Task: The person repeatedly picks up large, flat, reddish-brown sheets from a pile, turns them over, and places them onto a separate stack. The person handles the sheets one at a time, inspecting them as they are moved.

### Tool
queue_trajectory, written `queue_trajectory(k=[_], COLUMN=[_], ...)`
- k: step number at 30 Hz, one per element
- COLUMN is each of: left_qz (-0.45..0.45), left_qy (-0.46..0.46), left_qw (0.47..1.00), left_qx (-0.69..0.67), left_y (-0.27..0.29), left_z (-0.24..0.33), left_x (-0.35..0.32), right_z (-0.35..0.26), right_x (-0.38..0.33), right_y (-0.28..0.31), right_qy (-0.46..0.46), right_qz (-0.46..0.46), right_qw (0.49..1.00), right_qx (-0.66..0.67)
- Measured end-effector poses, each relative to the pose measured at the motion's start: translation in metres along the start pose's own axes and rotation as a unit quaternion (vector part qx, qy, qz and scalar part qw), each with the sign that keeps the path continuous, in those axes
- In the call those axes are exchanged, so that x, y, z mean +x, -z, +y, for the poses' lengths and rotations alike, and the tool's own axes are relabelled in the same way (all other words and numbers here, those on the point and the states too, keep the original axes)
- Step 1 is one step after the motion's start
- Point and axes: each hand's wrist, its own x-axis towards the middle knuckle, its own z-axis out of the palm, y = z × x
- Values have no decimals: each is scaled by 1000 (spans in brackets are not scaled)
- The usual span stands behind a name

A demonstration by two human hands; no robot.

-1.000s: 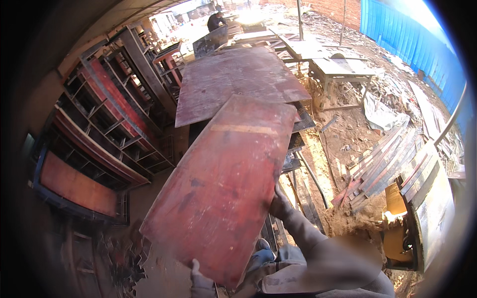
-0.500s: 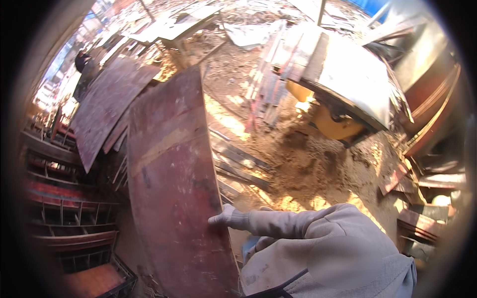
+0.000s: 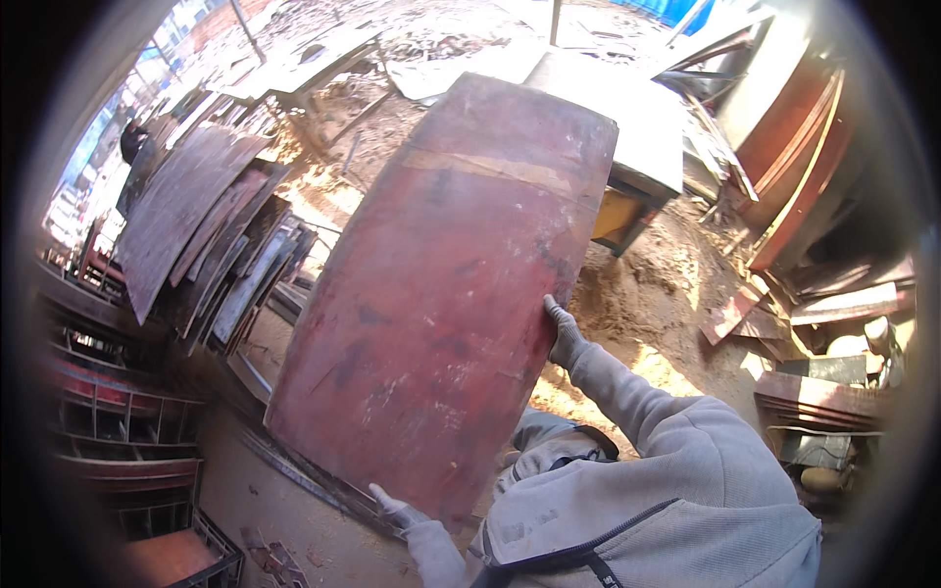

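A large reddish-brown plywood sheet (image 3: 431, 323), scuffed and with a paler band near its far end, leans across the middle of the view. My right hand (image 3: 566, 338), in a pale glove, grips its right long edge with the thumb on the face. At the sheet's near edge, my left hand (image 3: 394, 510) is also gloved, its thumb over the rim. The fingers of both hands are mostly hidden behind the board. Beyond its far right corner is a table with a white top (image 3: 637, 127), partly covered by the sheet.
To the left, more boards (image 3: 186, 216) lean in a stack, with dark-framed red panels (image 3: 127, 412) nearer me. A person (image 3: 132, 147) is at the far left. Sawdust-like dirt (image 3: 637, 294) covers the ground on the right, near piled wood pieces (image 3: 823, 392) and curved boards (image 3: 804, 167).
The plywood sheet has swung to the right and tilted, now covering part of the white-topped table. My left hand has come into view at its near edge. The leaning stack is more exposed.
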Motion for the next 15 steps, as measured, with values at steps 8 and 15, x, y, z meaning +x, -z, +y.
queue_trajectory(k=[8, 15], left_qz=[13, -52], left_qy=[126, 131], left_qw=[991, 989], left_qx=[-42, 38], left_y=[-46, -93], left_z=[-111, -119], left_x=[22, 11], right_z=[-54, -77], right_x=[40, 76], right_y=[93, 115], right_qy=[70, 103], right_qz=[41, 81], right_qw=[997, 991], right_qx=[11, 25])
